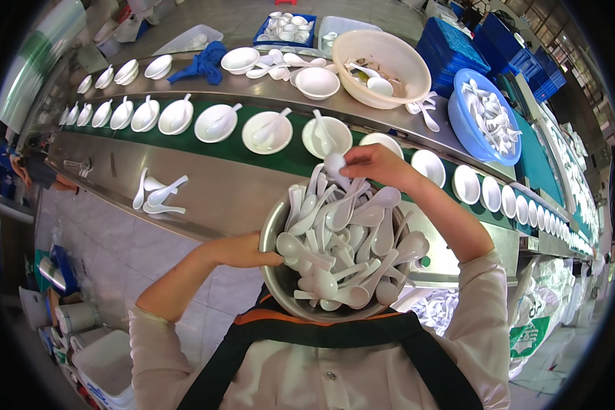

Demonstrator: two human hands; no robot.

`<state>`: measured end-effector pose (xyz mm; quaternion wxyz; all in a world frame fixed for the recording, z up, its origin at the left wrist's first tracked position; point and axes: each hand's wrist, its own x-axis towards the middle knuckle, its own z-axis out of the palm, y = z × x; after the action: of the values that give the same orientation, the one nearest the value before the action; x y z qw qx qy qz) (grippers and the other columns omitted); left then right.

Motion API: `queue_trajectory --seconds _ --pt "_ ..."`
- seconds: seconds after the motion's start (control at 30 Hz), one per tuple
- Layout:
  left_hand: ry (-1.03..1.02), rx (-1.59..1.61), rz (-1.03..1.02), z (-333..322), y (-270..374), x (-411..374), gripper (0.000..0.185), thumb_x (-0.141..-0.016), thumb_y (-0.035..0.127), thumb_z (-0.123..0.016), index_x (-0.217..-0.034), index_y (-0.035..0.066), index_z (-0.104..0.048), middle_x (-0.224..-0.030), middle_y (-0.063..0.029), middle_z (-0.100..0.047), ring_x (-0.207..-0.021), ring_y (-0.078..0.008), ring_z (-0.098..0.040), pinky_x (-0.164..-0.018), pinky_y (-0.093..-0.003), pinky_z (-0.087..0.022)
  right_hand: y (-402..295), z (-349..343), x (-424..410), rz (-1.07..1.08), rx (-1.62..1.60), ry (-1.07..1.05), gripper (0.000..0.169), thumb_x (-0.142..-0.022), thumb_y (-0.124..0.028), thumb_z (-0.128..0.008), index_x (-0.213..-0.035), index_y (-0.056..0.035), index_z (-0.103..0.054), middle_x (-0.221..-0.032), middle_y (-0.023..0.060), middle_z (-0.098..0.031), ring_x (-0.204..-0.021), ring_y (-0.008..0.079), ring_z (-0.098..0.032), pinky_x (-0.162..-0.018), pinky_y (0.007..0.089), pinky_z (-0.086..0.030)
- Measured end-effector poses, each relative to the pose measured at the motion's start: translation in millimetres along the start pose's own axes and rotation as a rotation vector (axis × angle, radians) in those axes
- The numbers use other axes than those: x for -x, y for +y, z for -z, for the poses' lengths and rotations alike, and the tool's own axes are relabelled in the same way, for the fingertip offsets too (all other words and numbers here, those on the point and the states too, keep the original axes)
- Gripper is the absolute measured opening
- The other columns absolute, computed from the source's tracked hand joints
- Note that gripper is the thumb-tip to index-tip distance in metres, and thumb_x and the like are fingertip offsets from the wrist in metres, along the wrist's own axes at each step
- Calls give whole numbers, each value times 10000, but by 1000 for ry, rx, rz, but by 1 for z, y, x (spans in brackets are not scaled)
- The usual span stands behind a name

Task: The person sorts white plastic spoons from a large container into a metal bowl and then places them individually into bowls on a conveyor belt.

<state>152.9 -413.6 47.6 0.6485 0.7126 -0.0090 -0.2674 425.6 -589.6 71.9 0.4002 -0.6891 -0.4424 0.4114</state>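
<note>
A metal bowl [270, 287] heaped with white soup spoons [338, 215] is against my body. My left hand [248, 250] grips its left rim, thumb inside. Above the bowl's far edge, my right hand [366, 163] pinches a white spoon [335, 165] by its rounded end. Just beyond that hand, a white bowl [341, 134] with a spoon lying in it rests on the green conveyor belt [225, 148]. Bowls farther left on the belt each hold a spoon; the nearest bowls to the right, such as this white bowl [428, 168], show no spoon.
Behind the belt, a steel ledge [282, 92] carries loose bowls, spoons, a blue cloth [202, 64] and a large cream basin [389, 100]. A blue basin [458, 120] of spoons stands right. Several spoons [159, 196] lie on the near steel surface. A person's arm [20, 171] shows far left.
</note>
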Motion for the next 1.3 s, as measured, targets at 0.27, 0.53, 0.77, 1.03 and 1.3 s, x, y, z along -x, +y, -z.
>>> queue_trajectory --seconds 0.27,0.53,0.77,1.03,1.3 --pt "-202 -202 157 19 42 -12 570 -746 217 -724 -1198 -19 -468 -1101 -115 -575 -964 -156 -555 -801 -277 -478 -6 56 -8 342 299 416 108 -813 -103 -632 -887 -24 -628 -850 44 -653 -770 143 -623 -726 263 -491" --pt "451 29 -261 26 50 -72 452 -850 141 -604 -1259 19 -457 -1044 -65 -602 -881 -96 -566 -792 -243 -459 71 29 -34 598 1038 401 256 -745 -100 -590 -999 -71 -608 -1063 80 -599 -943 232 -581 -840 323 -453" --pt "671 -161 -374 -5 49 -99 195 -868 118 -578 -1029 37 -652 -938 1 -632 -831 -67 -537 -780 -235 -435 2 24 60 2 198 38 224 -862 -173 -600 -1020 -15 -604 -878 66 -646 -799 117 -602 -738 255 -483" --pt "822 -213 -519 4 102 -116 166 -858 125 -590 -953 -5 -631 -786 -26 -635 -578 -32 -493 -495 -171 -399 -35 56 97 290 155 438 119 -810 -42 -623 -926 -23 -610 -812 40 -641 -747 85 -591 -684 238 -470" --pt "1030 -188 -397 108 40 -236 247 -770 222 -690 -745 -6 -598 -615 -67 -602 -484 -103 -566 -401 -259 -429 60 109 24 75 841 533 278 -768 -191 -633 -1023 -96 -577 -779 135 -656 -741 296 -636 -686 394 -497"
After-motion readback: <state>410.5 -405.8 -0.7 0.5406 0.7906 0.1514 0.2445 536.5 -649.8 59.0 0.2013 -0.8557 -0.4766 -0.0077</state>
